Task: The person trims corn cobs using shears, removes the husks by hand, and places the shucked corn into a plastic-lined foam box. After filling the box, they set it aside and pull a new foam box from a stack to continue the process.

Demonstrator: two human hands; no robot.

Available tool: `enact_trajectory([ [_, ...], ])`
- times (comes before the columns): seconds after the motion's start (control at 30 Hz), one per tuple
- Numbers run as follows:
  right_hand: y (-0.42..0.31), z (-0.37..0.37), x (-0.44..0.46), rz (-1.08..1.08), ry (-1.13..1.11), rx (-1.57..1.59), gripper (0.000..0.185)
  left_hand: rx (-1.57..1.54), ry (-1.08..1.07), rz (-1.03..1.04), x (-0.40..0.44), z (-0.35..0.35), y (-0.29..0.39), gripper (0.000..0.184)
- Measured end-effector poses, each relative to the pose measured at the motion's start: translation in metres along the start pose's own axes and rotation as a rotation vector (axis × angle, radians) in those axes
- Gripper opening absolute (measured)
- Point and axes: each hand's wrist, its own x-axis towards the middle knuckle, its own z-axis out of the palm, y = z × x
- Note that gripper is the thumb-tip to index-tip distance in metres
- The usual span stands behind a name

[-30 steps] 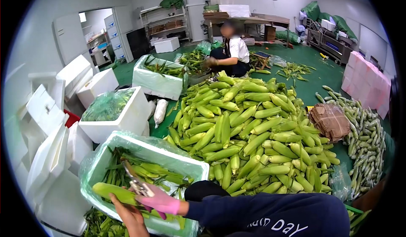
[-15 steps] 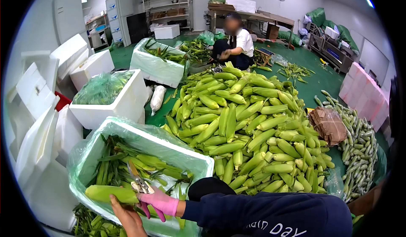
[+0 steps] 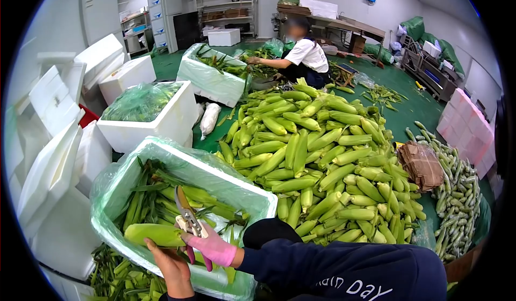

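Observation:
My left hand (image 3: 173, 269), bare, supports a green ear of corn (image 3: 153, 235) from below, its husk still on. My right hand (image 3: 216, 247), in a pink glove, grips pruning shears (image 3: 189, 215) whose blades point up and away, just above the right end of the ear. Both hands are over the near side of a white foam box (image 3: 263, 204) lined with thin green plastic. Inside it lie husk leaves and stalk pieces (image 3: 156, 193). Right of the box rises a big pile of husked-on corn ears (image 3: 322, 167).
A co-worker (image 3: 306, 59) squats behind the pile, one arm reaching to another lined foam box (image 3: 212, 83). Foam boxes and lids (image 3: 54, 102) crowd the left. On the right are flattened brown bags (image 3: 420, 167) and wrapped corn ears (image 3: 457, 204). Trimmings (image 3: 121, 274) lie below my box.
The view has shifted slightly. The shears have swung upward, away from the end of the ear, and their blades show more clearly. The co-worker has stretched an arm toward the far box.

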Motion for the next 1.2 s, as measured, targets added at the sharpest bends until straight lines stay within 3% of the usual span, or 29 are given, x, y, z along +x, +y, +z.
enact_trajectory([
  [0.13, 0.009, -0.004, 0.006, -0.080, 0.085, -0.015, 0.036, -0.019, 0.126, 0.009, 0.009, -0.002, -0.013, 0.066],
  [0.27, 0.011, -0.013, 0.015, -0.149, 0.203, 0.021, 0.033, 0.051, 0.071, -0.266, 0.004, -0.006, 0.005, 0.053],
  [0.33, -0.015, -0.017, 0.006, -0.024, 0.213, 0.062, 0.032, 0.071, 0.068, -0.274, 0.002, 0.010, 0.009, 0.044],
  [0.4, -0.020, -0.026, 0.010, -0.090, 0.252, 0.050, 0.030, 0.199, 0.010, -0.288, 0.001, 0.001, 0.009, 0.041],
  [0.47, -0.023, -0.037, 0.014, -0.160, 0.285, 0.002, 0.030, 0.305, 0.164, -0.087, 0.000, 0.003, 0.033, 0.030],
  [0.53, -0.024, -0.048, 0.016, -0.188, 0.326, -0.006, 0.027, -0.161, 0.307, 0.215, 0.029, -0.065, 0.060, 0.021],
  [0.6, -0.026, -0.050, 0.020, -0.216, 0.353, -0.001, 0.026, -0.392, -0.219, 0.526, 0.023, -0.129, 0.108, 0.024],
  [0.67, -0.018, -0.047, 0.025, -0.214, 0.379, -0.138, 0.028, -0.501, 0.131, 0.575, -0.010, -0.064, 0.113, 0.030],
  [0.73, -0.019, -0.037, 0.020, -0.168, 0.299, -0.491, 0.033, 0.093, 0.182, 0.445, -0.029, -0.029, 0.062, 0.030],
  [0.77, 0.003, -0.033, 0.023, -0.268, 0.289, -0.522, 0.045, 0.455, 0.190, 0.362, -0.034, -0.016, 0.035, 0.030],
  [0.8, 0.017, -0.026, 0.022, -0.333, 0.279, -0.604, 0.043, 0.812, 0.192, 0.263, -0.035, -0.007, 0.011, 0.030],
  [0.87, 0.005, -0.010, 0.003, -0.176, 0.137, -0.558, 0.036, 0.650, 0.196, 0.201, -0.031, -0.004, -0.023, 0.029],
  [0.93, 0.007, -0.005, -0.002, -0.239, 0.129, -0.566, 0.034, 0.780, 0.236, 0.319, -0.030, 0.003, -0.024, 0.028],
  [1.0, 0.001, -0.004, -0.007, -0.258, 0.111, -0.624, 0.034, 0.859, 0.252, 0.253, -0.027, 0.003, -0.015, 0.029],
  [1.07, 0.004, 0.000, -0.011, -0.385, 0.143, -0.674, 0.031, 1.040, 0.215, 0.342, -0.020, 0.009, -0.003, 0.031],
  [1.2, -0.008, -0.002, -0.017, -0.289, 0.151, -0.590, 0.029, 0.902, 0.123, 0.243, -0.034, 0.030, 0.006, 0.028],
])
